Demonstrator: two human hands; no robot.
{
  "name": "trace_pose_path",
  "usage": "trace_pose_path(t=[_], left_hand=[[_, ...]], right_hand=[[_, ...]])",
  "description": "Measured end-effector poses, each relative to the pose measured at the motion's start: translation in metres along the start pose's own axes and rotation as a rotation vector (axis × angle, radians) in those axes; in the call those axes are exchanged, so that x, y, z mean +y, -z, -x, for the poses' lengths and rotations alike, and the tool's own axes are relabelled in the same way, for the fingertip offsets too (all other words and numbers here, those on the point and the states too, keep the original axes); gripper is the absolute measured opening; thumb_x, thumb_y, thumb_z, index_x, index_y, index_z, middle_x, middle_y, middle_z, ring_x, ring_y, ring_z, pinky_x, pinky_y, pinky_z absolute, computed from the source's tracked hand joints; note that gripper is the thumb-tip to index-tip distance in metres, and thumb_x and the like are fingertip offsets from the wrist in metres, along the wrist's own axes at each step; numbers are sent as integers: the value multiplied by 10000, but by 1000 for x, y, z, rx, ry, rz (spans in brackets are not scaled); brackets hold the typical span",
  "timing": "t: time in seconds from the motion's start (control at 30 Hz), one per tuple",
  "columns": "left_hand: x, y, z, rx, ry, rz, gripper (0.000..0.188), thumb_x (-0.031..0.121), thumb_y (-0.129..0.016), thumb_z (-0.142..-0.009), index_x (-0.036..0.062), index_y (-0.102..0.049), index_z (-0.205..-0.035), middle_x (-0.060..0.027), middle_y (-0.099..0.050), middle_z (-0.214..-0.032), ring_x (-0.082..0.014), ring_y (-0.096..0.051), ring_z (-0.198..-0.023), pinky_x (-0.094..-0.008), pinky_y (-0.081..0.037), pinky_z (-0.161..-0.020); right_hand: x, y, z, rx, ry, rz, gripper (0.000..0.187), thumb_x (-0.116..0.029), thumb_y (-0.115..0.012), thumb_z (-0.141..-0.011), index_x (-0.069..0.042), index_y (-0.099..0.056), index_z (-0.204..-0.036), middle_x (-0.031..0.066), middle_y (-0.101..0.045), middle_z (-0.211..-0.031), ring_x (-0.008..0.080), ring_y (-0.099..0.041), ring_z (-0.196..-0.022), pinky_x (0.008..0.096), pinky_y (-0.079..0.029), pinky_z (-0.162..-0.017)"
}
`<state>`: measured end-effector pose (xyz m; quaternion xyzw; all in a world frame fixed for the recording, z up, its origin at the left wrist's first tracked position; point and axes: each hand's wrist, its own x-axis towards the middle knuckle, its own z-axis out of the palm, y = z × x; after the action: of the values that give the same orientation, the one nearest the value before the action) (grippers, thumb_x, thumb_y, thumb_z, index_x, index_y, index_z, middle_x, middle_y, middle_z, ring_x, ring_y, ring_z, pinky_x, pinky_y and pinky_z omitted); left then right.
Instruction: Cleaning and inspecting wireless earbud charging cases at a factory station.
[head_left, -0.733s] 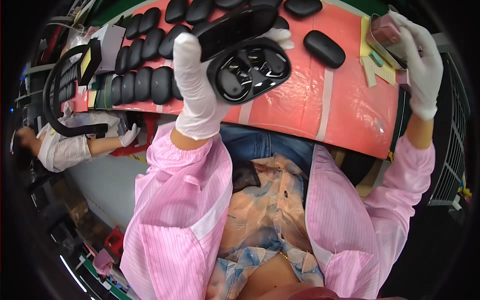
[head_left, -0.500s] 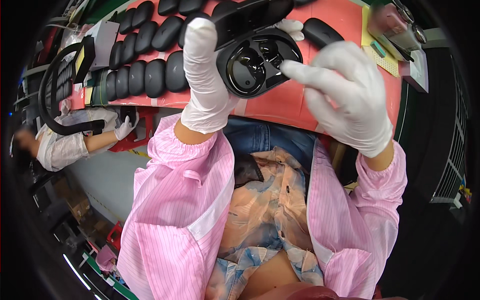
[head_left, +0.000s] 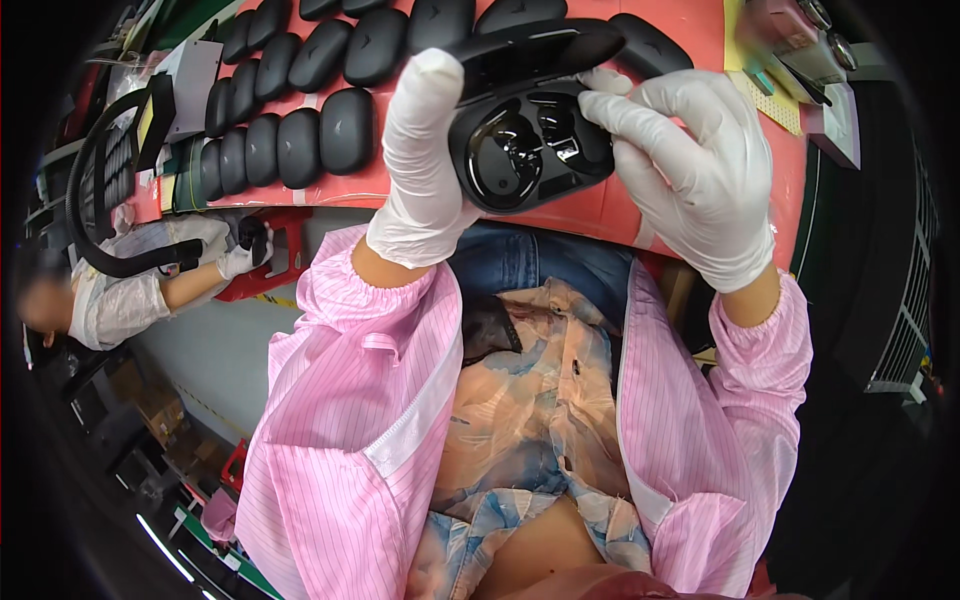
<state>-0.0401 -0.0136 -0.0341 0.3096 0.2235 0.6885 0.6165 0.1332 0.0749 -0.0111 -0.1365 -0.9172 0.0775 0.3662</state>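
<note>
The open black case (head_left: 543, 178) sits in the gloved left hand (head_left: 415, 180), above the red mat (head_left: 690, 20), its glossy wells facing up and its lid (head_left: 540, 48) raised along the far side. That hand is clamped on it: the thumb stands up along the case's left end, the other fingers pass behind it, and white fingertips show just past its far right corner. The gloved right hand (head_left: 700, 165) is at the case's right end, index finger stretched to the rim and the remaining fingers bent; whether they pinch anything cannot be told. To the left of the case, closed black cases (head_left: 348, 130) lie in rows on the mat, and another closed case (head_left: 650, 48) lies beyond its far right corner. Farther right of it are a yellow sheet (head_left: 765, 100) and a pinkish container (head_left: 780, 40). Well to its left stand a pale box (head_left: 192, 90) and a black hose (head_left: 82, 215); below these, a co-worker's gloved hand (head_left: 236, 262) holds something dark, beside a red stool (head_left: 290, 255).
</note>
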Motion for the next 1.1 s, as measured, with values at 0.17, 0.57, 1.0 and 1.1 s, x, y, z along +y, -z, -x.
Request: trace_pose_path(t=[0.17,0.57,1.0,1.1], left_hand=[[-15,25,-17,-22,-81,-7,714,586,-519,-892,-35,-557,-1243,-175,-640,-1147,-238,-658,-990,-337,-548,-871],[-32,25,-58,-379,-805,237,1007,739,-550,-792,-81,-424,-1363,-215,-597,-1217,-296,-621,-1042,-383,-510,-913],[-3,-7,0,368,198,-113,832,653,-531,-860,-44,-505,-1314,-179,-622,-1201,-256,-644,-1009,-338,-511,-893],[0,-8,-4,280,379,110,784,618,-528,-885,-30,-497,-1325,-170,-621,-1206,-249,-647,-1002,-343,-517,-882]], right_hand=[[7,5,6,45,-254,-359,285,99,-645,-719,-67,-725,-937,32,-643,-828,173,-575,-777,305,-451,-675],[8,-5,17,103,-131,-221,334,104,-669,-699,-23,-698,-1007,51,-659,-907,165,-599,-773,286,-493,-691],[7,12,-2,17,-32,-402,216,44,-683,-777,-23,-697,-982,42,-646,-865,162,-609,-783,318,-508,-732],[-4,11,-20,-199,139,-178,270,-31,-720,-694,-90,-711,-957,23,-597,-795,186,-581,-711,326,-480,-641]])
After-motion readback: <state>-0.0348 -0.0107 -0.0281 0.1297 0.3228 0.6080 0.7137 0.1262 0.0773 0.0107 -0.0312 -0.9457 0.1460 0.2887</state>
